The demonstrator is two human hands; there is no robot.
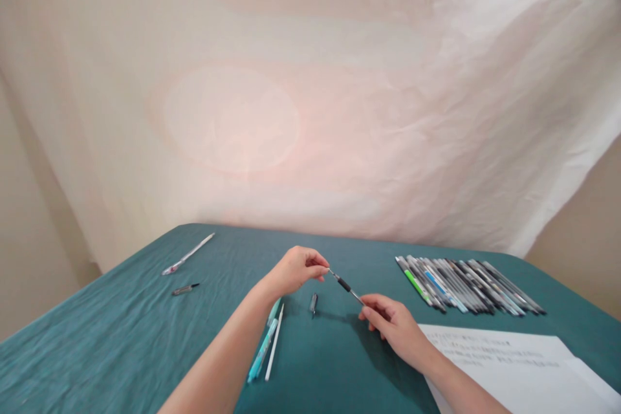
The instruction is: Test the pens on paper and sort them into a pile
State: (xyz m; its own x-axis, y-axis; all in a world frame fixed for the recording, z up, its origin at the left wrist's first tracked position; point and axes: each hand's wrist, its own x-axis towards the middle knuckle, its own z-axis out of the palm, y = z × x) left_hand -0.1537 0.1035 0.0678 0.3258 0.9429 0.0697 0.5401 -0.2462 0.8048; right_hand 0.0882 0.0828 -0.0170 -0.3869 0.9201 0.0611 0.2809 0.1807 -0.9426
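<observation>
Between my two hands a clear pen with a black grip (344,284) is held slantwise above the table. My left hand (297,270) pinches its upper left end, at the tip. The lower right end sits in the closed fingers of my right hand (388,318). Below the pen, a small dark pen cap (314,304) lies on the cloth. Partly behind my left forearm are a turquoise pen (262,350) and a thin white pen or refill (274,344).
A green cloth (145,349) covers the table. At the right lies a row of several pens (466,286), in front of it written white paper (504,369). At the left are a long whitish pen (189,254) and another dark cap (185,289). A pale sheet (310,110) hangs behind.
</observation>
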